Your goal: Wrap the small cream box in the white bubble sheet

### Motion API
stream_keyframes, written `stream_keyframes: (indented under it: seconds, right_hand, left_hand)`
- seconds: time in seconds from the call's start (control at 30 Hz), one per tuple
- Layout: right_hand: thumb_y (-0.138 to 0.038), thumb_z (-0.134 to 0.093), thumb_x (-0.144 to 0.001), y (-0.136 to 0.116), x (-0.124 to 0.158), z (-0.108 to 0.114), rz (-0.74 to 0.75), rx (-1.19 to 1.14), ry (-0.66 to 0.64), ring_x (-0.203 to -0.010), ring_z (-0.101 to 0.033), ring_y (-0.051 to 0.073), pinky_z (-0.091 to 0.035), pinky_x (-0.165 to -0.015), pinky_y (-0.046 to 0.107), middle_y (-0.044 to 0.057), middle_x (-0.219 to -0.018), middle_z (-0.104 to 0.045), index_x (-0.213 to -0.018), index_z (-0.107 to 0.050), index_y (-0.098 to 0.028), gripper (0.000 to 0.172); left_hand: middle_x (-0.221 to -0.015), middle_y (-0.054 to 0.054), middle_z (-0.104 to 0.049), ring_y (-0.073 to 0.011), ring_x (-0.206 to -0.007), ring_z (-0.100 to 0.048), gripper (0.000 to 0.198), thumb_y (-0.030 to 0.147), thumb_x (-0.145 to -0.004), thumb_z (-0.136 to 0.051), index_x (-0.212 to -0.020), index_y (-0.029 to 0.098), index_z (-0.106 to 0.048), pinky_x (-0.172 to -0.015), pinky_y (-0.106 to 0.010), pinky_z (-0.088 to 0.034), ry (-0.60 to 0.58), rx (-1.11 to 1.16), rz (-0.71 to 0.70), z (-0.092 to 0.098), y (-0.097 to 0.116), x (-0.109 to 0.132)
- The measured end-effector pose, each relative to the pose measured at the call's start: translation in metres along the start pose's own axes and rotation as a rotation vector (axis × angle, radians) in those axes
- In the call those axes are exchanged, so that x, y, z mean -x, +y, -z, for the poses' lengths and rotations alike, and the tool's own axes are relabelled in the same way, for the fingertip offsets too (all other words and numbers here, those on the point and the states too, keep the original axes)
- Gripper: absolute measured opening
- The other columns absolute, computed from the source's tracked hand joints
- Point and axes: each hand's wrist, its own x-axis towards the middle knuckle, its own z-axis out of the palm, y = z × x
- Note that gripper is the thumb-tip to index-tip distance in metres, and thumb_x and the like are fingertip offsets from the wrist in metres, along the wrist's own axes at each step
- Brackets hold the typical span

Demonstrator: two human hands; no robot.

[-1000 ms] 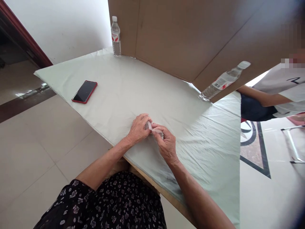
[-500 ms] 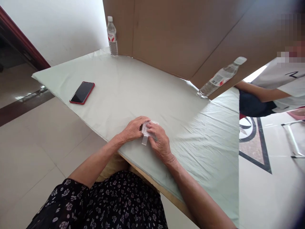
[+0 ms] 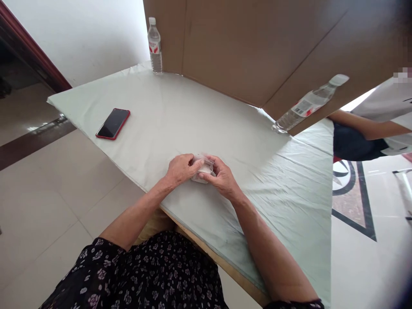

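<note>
From where I stand, the person's left hand (image 3: 180, 168) and right hand (image 3: 224, 178) are both closed around a small translucent object (image 3: 206, 166), fingers and thumbs pinching it from either side just above the pale tablecloth (image 3: 161, 116), near the table's front edge. A red-cased phone (image 3: 113, 123) lies off to the left; one water bottle (image 3: 155, 49) stands upright by the cardboard panel (image 3: 225, 47).
</note>
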Motion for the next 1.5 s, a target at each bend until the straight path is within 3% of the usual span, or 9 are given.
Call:
stream_keyframes:
  seconds: [0.07,0.2,0.4,0.63,0.93,1.2,1.5]
  right_hand:
    - [-0.046,-0.081,-0.070,0.005,-0.003,-0.002,-0.039,-0.069,0.017,-0.097,-0.067,0.023,-0.053,-0.087,0.038,0.008,-0.114,-0.070,-0.135,-0.051,-0.022,0.076]
    - [-0.048,-0.082,-0.069,0.006,-0.008,-0.004,-0.077,-0.159,0.037,-0.106,-0.067,0.025,-0.054,-0.092,0.040,0.010,-0.119,-0.070,-0.140,-0.046,-0.023,0.084]
    - [-0.057,-0.082,-0.069,0.011,-0.008,-0.003,-0.060,-0.213,0.097,-0.111,-0.066,0.027,-0.053,-0.097,0.043,0.012,-0.126,-0.067,-0.140,-0.048,-0.023,0.086]
    - [-0.056,-0.085,-0.067,0.014,-0.004,-0.003,-0.090,-0.237,0.141,-0.104,-0.069,0.026,-0.055,-0.095,0.043,0.010,-0.116,-0.071,-0.138,-0.053,-0.024,0.083]
    - [-0.056,-0.084,-0.067,0.015,-0.001,-0.006,-0.122,-0.226,0.147,-0.091,-0.070,0.023,-0.056,-0.087,0.041,0.009,-0.111,-0.072,-0.135,-0.055,-0.021,0.082]
    - [-0.061,-0.074,-0.076,0.004,-0.022,0.005,-0.090,-0.222,0.153,-0.099,-0.070,0.025,-0.056,-0.089,0.042,0.009,-0.107,-0.074,-0.124,-0.061,-0.020,0.064]
    - [-0.037,-0.080,-0.071,-0.016,-0.055,0.006,0.011,-0.236,0.189,-0.083,-0.065,0.016,-0.054,-0.085,0.037,0.000,-0.083,-0.068,-0.101,-0.071,-0.021,0.035]
  left_hand:
    - [-0.076,-0.004,-0.063,-0.0189,-0.080,-0.057,0.031,0.045,-0.084,-0.053,-0.076,0.017,-0.062,-0.074,-0.030,-0.047,-0.046,0.150,-0.069,0.001,-0.004,0.000]
    - [-0.107,-0.007,-0.070,-0.0201,-0.096,-0.066,0.040,0.032,-0.079,-0.060,-0.116,0.015,-0.063,-0.081,-0.030,-0.052,-0.282,0.613,-0.066,0.002,-0.009,-0.001]
    - [-0.119,-0.011,-0.069,-0.0241,-0.112,-0.065,0.049,0.023,-0.075,-0.063,-0.124,0.013,-0.060,-0.093,-0.033,-0.051,-0.286,0.816,0.013,-0.003,-0.014,-0.003]
    - [-0.120,-0.012,-0.067,-0.0223,-0.108,-0.065,0.065,0.023,-0.071,-0.065,-0.134,0.011,-0.052,-0.093,-0.033,-0.049,-0.225,0.762,0.102,-0.007,-0.016,-0.005]
    - [-0.128,-0.016,-0.065,-0.0242,-0.110,-0.064,0.078,0.025,-0.073,-0.060,-0.147,0.007,-0.041,-0.088,-0.032,-0.050,-0.270,0.679,0.124,-0.007,-0.015,-0.002]
    - [-0.113,-0.012,-0.070,-0.0215,-0.097,-0.068,0.076,0.021,-0.072,-0.060,-0.146,0.009,-0.046,-0.079,-0.029,-0.052,-0.253,0.695,0.098,-0.008,-0.018,-0.002]
    - [-0.125,-0.012,-0.068,-0.0240,-0.104,-0.066,0.067,0.019,-0.073,-0.057,-0.140,0.010,-0.054,-0.087,-0.034,-0.053,-0.239,0.607,0.056,-0.005,-0.017,-0.003]
